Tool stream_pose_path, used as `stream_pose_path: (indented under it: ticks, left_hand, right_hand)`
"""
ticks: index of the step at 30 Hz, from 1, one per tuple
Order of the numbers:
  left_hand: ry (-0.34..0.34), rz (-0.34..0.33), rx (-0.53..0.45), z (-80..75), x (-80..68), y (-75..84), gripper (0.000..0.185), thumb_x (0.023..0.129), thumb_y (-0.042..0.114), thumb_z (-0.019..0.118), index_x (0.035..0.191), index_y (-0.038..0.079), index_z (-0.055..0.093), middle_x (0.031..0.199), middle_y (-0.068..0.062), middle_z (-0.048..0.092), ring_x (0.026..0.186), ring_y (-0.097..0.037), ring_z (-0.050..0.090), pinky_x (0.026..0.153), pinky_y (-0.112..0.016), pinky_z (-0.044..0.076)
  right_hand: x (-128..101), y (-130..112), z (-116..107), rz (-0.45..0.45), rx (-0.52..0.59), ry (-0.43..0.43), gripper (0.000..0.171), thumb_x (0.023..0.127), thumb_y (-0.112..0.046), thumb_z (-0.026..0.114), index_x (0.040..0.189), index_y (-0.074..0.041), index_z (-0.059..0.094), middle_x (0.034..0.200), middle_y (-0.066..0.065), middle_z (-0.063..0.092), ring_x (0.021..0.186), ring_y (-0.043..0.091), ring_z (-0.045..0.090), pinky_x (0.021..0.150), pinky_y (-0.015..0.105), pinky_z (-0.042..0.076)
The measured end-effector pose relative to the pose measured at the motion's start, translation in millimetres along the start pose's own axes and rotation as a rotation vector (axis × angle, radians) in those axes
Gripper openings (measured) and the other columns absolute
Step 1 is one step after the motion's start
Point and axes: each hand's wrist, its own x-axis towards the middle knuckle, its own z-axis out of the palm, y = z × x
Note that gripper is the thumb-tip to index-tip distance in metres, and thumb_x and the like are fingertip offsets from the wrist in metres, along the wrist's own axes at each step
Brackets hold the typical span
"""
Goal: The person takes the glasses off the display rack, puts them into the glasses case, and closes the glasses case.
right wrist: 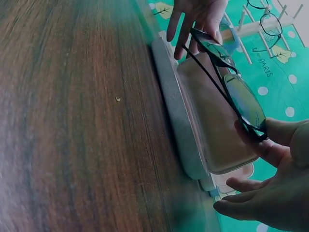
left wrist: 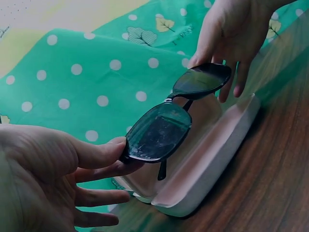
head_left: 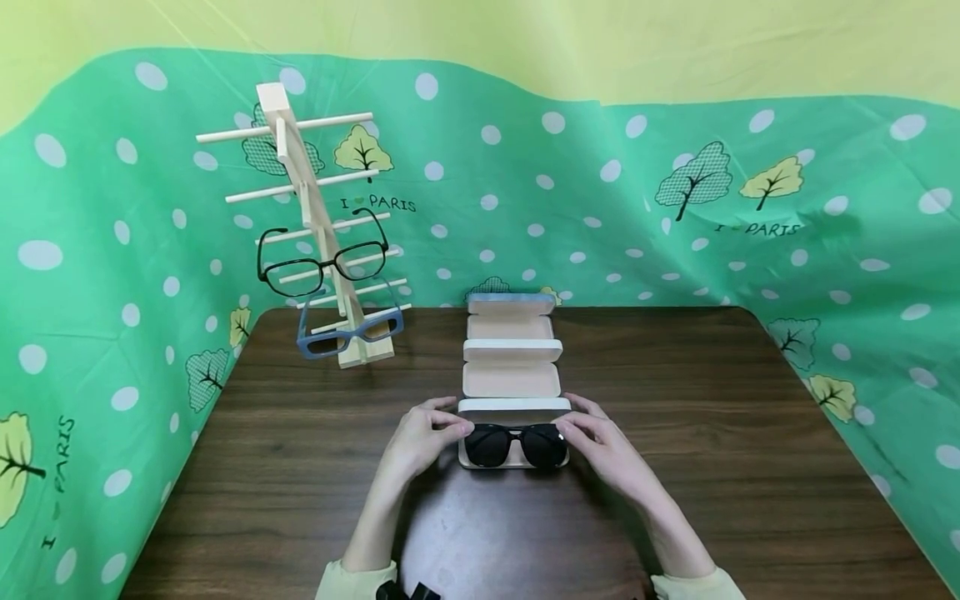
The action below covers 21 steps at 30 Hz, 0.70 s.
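Observation:
Black sunglasses (head_left: 516, 445) with dark lenses are held between both hands, over the nearest open glasses case (head_left: 514, 406). My left hand (head_left: 425, 435) pinches one end of the frame between thumb and forefinger, its other fingers spread. At the opposite end my right hand (head_left: 606, 442) pinches the frame the same way. The right wrist view shows the temples of the sunglasses (right wrist: 245, 99) folded behind the lenses. In the left wrist view the pale pink lining of the case (left wrist: 203, 159) lies just below the sunglasses.
Behind the near case stand two more open cases, a white one (head_left: 512, 379) and a blue-topped one (head_left: 510, 304). At the back left, a wooden display rack (head_left: 318, 212) bears black-framed glasses (head_left: 327, 264) and blue-framed glasses (head_left: 349, 335). A patterned green cloth (head_left: 517, 183) surrounds the brown table (head_left: 712, 400).

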Motion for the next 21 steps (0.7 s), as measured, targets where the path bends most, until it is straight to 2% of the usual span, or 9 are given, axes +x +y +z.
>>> stream_pose_path:
  ticks: [8,21]
  left_hand:
    - [0.048,0.031,0.048,7.3,1.4,-0.1,0.019,0.091,0.025,0.077,0.093,0.008,0.083,0.137,-0.019,0.067,0.134,-0.045,0.057,0.113,-0.059,0.043]
    - [0.108,0.029,0.066,18.3,5.2,-7.6,0.015,0.089,0.022,0.078,0.090,0.008,0.084,0.130,-0.019,0.071,0.127,-0.042,0.062,0.108,-0.056,0.047]
  right_hand:
    - [2,0,1,0.043,-0.019,0.011,0.025,0.107,-0.023,0.056,0.113,-0.008,0.075,0.158,0.026,0.041,0.148,0.048,0.038,0.117,0.063,0.034]
    - [8,6,5,0.070,-0.021,0.021,0.024,0.105,-0.020,0.059,0.112,-0.004,0.076,0.154,0.028,0.045,0.147,0.048,0.040,0.119,0.063,0.034]
